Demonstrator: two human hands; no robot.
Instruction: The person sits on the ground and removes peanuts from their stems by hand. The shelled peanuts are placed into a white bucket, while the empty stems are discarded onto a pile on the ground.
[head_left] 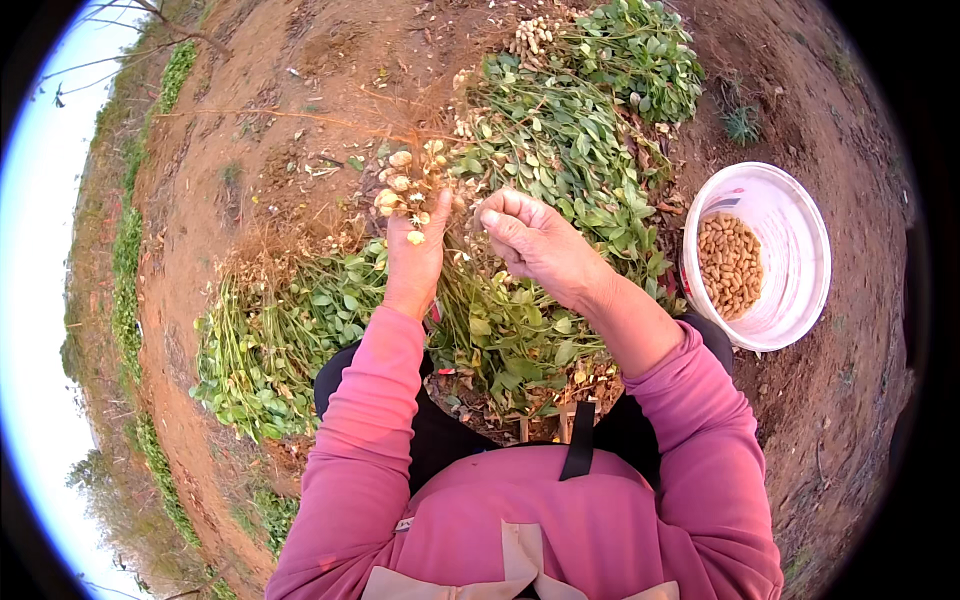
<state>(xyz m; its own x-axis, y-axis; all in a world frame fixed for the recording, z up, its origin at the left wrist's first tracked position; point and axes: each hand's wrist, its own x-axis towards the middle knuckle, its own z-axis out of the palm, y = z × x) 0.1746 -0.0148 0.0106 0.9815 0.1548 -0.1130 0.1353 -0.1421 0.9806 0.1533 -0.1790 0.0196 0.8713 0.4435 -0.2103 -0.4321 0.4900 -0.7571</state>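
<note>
My left hand [413, 265] is closed around the stems of an uprooted peanut plant [498, 325]. Its roots and pale peanut pods [398, 184] stick up past my thumb, while the leafy end hangs down between my knees. Just right of the roots, my right hand [538, 243] has its thumb and fingers pinched together. Whatever lies inside that pinch, if anything, cannot be made out. On the right stands a white plastic bucket [806, 205], partly filled with picked peanuts [728, 268].
Piles of pulled peanut plants lie ahead [545, 140] and to the left [270, 345] on bare reddish soil [270, 120]. Pods show at the far end of the front pile. A strip of green growth [128, 260] runs along the far left. My knees flank the plants.
</note>
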